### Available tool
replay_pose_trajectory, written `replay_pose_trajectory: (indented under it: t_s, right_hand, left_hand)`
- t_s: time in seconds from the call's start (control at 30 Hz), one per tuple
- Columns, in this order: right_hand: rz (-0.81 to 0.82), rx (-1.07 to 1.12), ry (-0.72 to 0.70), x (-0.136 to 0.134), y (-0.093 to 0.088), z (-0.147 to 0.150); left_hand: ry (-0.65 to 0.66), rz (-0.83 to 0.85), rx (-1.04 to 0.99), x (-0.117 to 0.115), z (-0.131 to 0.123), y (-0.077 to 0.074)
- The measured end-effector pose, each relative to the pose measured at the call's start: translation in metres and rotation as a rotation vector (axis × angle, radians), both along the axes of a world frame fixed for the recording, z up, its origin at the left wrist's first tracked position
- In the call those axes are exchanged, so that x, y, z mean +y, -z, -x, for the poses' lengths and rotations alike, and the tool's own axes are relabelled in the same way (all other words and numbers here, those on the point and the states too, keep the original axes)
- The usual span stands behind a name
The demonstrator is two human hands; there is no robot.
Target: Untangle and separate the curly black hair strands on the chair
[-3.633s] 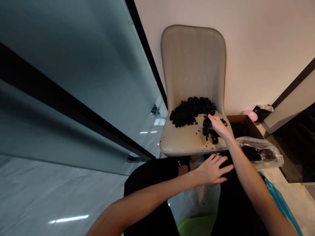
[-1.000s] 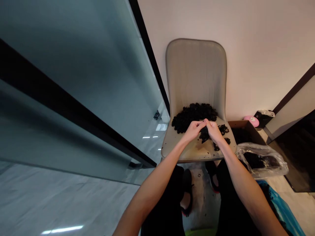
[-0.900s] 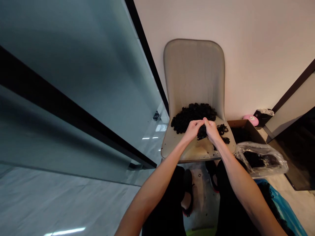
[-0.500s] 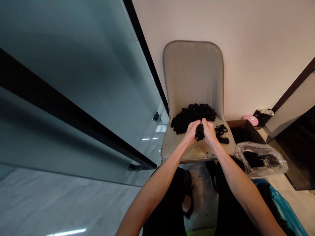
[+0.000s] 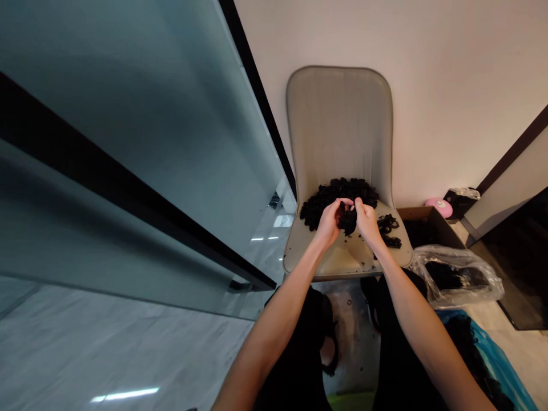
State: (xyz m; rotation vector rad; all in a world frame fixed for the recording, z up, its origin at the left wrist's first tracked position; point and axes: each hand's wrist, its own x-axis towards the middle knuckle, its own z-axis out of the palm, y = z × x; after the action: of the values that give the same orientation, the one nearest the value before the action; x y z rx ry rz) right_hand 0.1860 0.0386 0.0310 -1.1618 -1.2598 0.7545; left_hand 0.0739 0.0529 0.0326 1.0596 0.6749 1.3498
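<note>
The left hand (image 5: 327, 224) and the right hand (image 5: 366, 222) are held close together over the seat of a beige chair (image 5: 338, 125). Both hands are curled, not spread, and their fingers pinch a small clump of curly black hair (image 5: 348, 222) that sits between them. Just behind the hands, a big pile of curly black hair (image 5: 319, 208) lies on the seat, up against the bottom of the chair back. A thin, loose bunch of the same hair (image 5: 387, 229) lies on the seat to the right of the hands, and tiny dark bits dot the front of the seat.

To the right of the chair is an open cardboard box (image 5: 422, 211) with dark stuff in it, and a small pink round thing (image 5: 438, 208) sits just behind the box. In front of the box, a clear plastic bag (image 5: 456, 282) holds more black hair. A blue plastic bag (image 5: 488, 354) lies nearer the person, past the front right of the chair. A tall glass panel (image 5: 128, 142) stands to the left of the chair
</note>
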Motion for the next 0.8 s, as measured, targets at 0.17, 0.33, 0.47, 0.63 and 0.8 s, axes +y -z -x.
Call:
replay_pose_trajectory:
  t_s: [0.17, 0.33, 0.47, 0.63, 0.8]
  right_hand:
    - [-0.023, -0.102, -0.024, 0.003, 0.005, -0.014]
    - [-0.048, -0.201, -0.065, 0.001, 0.006, -0.017]
    - [-0.078, -0.224, -0.063, -0.001, 0.002, -0.014]
    - [-0.056, -0.191, -0.094, -0.001, 0.003, -0.009]
    - [-0.084, -0.238, -0.166, -0.005, 0.002, -0.010]
  left_hand:
    - [0.000, 0.010, -0.042, 0.000, 0.004, 0.004]
    - [-0.023, -0.014, -0.056, 0.006, 0.008, 0.008]
    - [-0.056, -0.064, -0.001, 0.008, 0.009, 0.013]
    - [-0.118, -0.148, 0.146, 0.004, 0.009, 0.015]
    - [-0.079, -0.150, 0.131, -0.001, 0.007, 0.012]
